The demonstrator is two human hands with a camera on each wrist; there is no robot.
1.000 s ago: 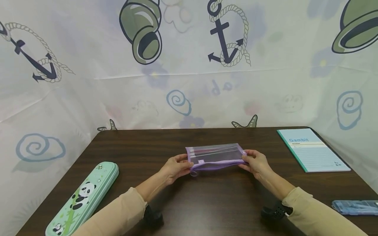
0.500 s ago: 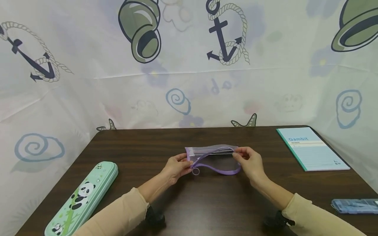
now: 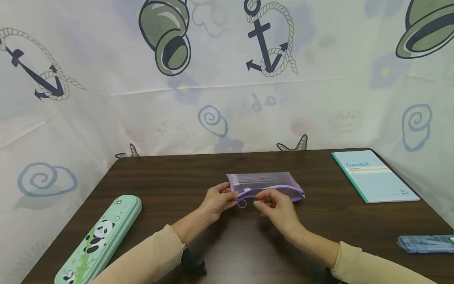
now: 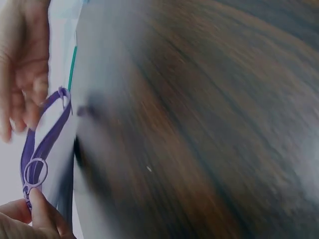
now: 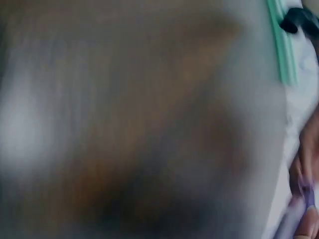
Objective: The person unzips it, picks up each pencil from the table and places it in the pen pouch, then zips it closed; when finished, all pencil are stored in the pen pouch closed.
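A clear zip pouch (image 3: 262, 179) with purple trim is held up over the table in the head view, several thin pale sticks lying inside. My left hand (image 3: 220, 200) pinches its left end, beside the zip's ring pull (image 3: 242, 204). Two purple zip edges (image 4: 52, 132) stand apart in the left wrist view, so the pouch's mouth gapes. My right hand (image 3: 280, 211) is in front of the pouch near the ring, its fingers loosely bent and gripping nothing that I can see. The right wrist view is blurred, with the left hand (image 5: 310, 149) at its right edge.
A mint-green panda pencil case (image 3: 99, 238) lies at the table's left. At the back right is a light-blue notebook (image 3: 376, 177), and a blue translucent case (image 3: 427, 243) lies at the right edge. Printed cloth (image 3: 319, 110) walls the table in behind and at the sides.
My right hand has let go of the pouch's right end and moved left towards the ring pull. Midway it drew the mouth wide. The left hand shifted slightly right, still holding.
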